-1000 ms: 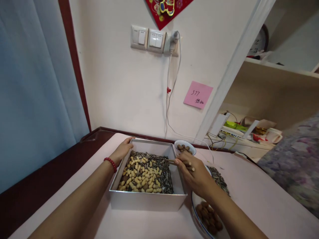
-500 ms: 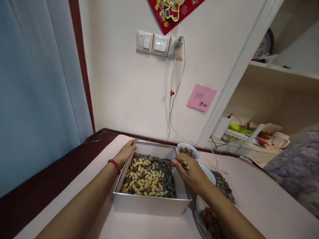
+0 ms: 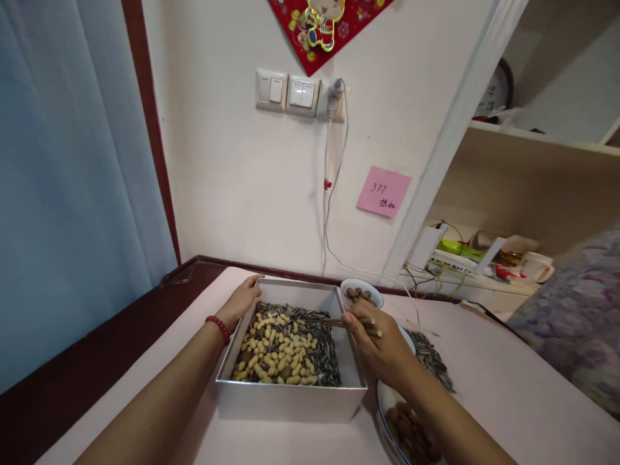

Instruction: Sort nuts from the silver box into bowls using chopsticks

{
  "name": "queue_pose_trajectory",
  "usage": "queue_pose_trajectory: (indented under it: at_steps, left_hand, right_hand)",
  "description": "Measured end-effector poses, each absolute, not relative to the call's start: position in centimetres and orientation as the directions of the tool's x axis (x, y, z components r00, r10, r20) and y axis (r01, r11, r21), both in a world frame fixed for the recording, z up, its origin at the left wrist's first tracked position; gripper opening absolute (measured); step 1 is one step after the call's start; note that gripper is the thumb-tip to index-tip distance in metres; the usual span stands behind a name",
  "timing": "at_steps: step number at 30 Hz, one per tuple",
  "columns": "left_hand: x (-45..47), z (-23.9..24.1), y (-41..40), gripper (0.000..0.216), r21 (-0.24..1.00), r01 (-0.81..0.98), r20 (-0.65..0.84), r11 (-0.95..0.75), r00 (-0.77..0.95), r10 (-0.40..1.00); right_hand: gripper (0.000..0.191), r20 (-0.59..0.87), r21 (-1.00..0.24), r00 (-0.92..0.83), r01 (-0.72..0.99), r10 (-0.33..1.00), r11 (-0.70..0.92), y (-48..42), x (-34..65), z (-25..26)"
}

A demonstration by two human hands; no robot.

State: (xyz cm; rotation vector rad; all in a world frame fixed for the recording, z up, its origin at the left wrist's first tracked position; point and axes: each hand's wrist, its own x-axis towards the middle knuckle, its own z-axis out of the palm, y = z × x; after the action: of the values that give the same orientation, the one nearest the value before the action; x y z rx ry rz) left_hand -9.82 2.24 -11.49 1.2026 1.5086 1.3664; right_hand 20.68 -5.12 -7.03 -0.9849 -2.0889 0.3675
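A square white box (image 3: 290, 402) with a silvery rim stands before me, holding peanuts (image 3: 285, 352) in their shells and striped sunflower seeds (image 3: 329, 355). A few round brown nuts lie among the peanuts. My left hand (image 3: 243, 298), below a red bead bracelet, grips the box's far left rim. My right hand (image 3: 371, 332) is closed around wooden chopsticks (image 3: 334, 321) over the right wall, their tips near the seeds. No piece shows clearly between the tips. Behind that hand is a small bowl (image 3: 346, 288) of round brown nuts (image 3: 358, 294).
Right of the box, a larger bowl (image 3: 385, 423) holds brown nuts, partly under my right forearm. A white dish (image 3: 407, 339) and loose sunflower seeds (image 3: 429, 361) lie beyond it. A white cable (image 3: 368, 267) runs down the wall onto the pink table cover (image 3: 489, 381).
My right hand has shifted slightly to the right, and more of the chopsticks shows. My left hand stays on the box rim. The whole view has moved slightly.
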Motion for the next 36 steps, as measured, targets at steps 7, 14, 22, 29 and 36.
queue_pose_trajectory:
  at_steps: [7,14,22,29,36]
  left_hand:
    - [-9.8,-11.3,2.3,0.049,0.985,0.172,0.052,-0.005,-0.269,0.962]
    - [-9.8,-11.2,2.3,0.05,0.986,0.166,0.04,0.005,-0.263,0.964]
    - [-9.8,-11.7,2.4,0.051,0.987,0.161,0.071,-0.027,-0.275,0.959]
    - [-9.8,-11.9,2.2,0.05,0.988,0.15,0.084,-0.045,-0.266,0.96]
    - [-10.1,-12.0,2.5,0.05,0.987,0.162,0.06,-0.018,-0.259,0.964]
  right_hand:
    - [0.035,0.539,-0.558,-0.376,0.511,0.754,0.654,-7.1,21.7,-5.8]
    - [0.033,0.51,-0.545,-0.402,0.533,0.76,0.647,-6.1,20.9,-6.5]
    - [0.029,0.476,-0.511,-0.444,0.563,0.759,0.65,-4.0,19.2,-7.7]
    - [0.033,0.509,-0.518,-0.399,0.567,0.763,0.641,-4.4,19.7,-7.8]
    - [0.029,0.609,-0.51,-0.343,0.521,0.715,0.684,-8.7,22.5,-4.5]
